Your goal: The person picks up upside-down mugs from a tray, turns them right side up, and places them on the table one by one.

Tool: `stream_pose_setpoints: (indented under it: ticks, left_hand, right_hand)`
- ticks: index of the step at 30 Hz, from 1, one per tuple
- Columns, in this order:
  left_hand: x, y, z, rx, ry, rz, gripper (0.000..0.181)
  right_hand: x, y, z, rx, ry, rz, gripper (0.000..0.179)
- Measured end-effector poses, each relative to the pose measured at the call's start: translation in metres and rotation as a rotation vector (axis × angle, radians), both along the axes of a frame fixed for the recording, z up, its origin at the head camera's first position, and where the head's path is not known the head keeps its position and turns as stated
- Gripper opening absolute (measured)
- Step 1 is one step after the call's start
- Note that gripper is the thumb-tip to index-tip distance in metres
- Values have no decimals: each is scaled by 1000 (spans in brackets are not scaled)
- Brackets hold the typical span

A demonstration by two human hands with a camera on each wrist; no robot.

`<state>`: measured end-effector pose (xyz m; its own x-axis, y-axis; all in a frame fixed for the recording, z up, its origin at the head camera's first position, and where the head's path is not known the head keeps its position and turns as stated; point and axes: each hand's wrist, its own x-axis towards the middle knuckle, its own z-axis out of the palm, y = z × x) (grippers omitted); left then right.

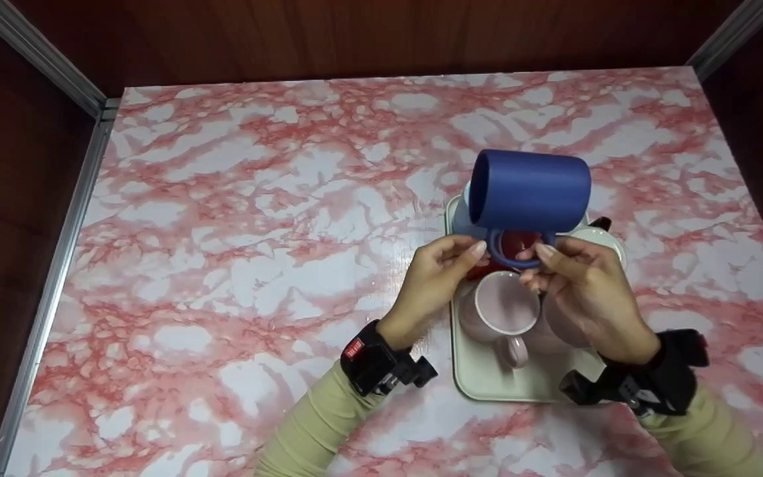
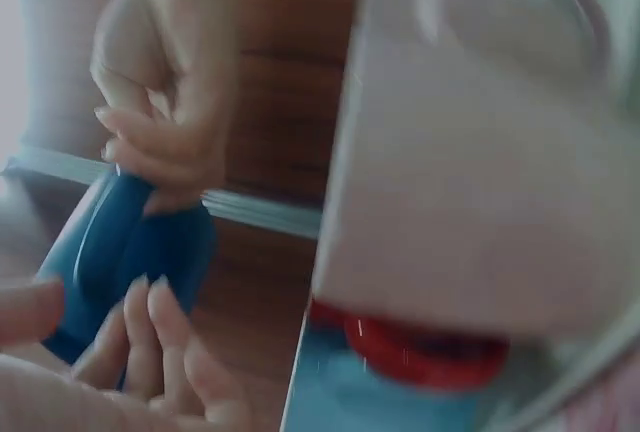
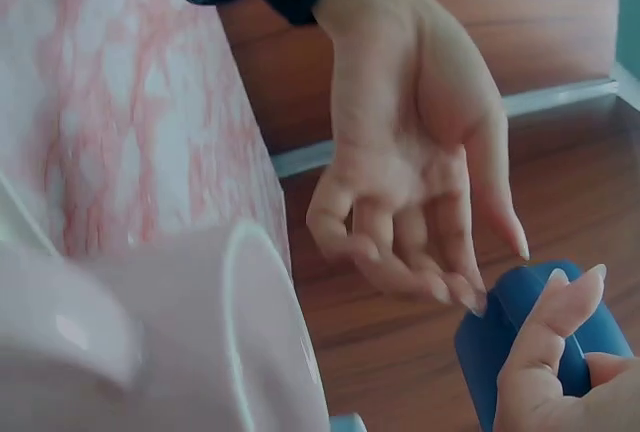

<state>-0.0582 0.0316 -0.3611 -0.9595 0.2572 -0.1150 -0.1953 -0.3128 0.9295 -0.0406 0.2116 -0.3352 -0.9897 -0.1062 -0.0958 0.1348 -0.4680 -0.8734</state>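
A blue mug (image 1: 534, 192) is held on its side above a tray, its opening facing left and its handle (image 1: 502, 255) pointing toward me. My right hand (image 1: 593, 298) pinches that handle on its right side between thumb and fingers. At the handle's left side is my left hand (image 1: 431, 278), fingertips right by it. In the right wrist view the left hand's thumb and loosely bent fingers stand apart, with a gap between them. Below the hands a pink mug (image 1: 497, 324) stands upright on the tray; a second pink mug (image 1: 563, 324) is partly hidden under my right hand.
The cream tray (image 1: 520, 391) lies on the red-and-white marbled table (image 1: 255, 265). Also on it are a red item (image 1: 520, 244), a light blue item (image 1: 461, 215) and a whitish round item (image 1: 610, 240), all partly covered. Dark wooden panels (image 1: 388, 40) border the table.
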Motion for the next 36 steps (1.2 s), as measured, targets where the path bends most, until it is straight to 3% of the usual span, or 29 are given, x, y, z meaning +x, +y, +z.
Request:
stream_pose_setpoints:
  ticks: [4,7,12,16,19,22,27,31,36]
  left_hand:
    - [1,6,4,239,-188,11,8]
    - [4,7,6,354,-271,-15,16]
    - [6,6,8,453,-323,-36,21]
    - [9,4,12,493,-313,-11,21]
    - [13,2,14,498,-288,27,18]
    - [16,1,15,491,-274,73,17]
    - [17,-6,14,392,-219,158,11]
    - [11,-21,10,275,-156,232,15]
    - [1,-53,2,141,-105,318,15]
  right_hand:
    - [4,-7,-3,-69,-15,26,12]
    - [5,-11,-5,-89,-31,37,11]
    - [6,-15,-8,-75,-46,57,11]
    - [6,-16,-9,-61,-42,72,12]
    - [4,-16,-10,-38,-38,112,14]
    - [2,-12,-12,17,-13,206,20]
    - [-4,2,-15,171,70,350,26]
    - [-10,19,-7,236,133,355,30]
    - [-17,44,9,264,196,264,29]
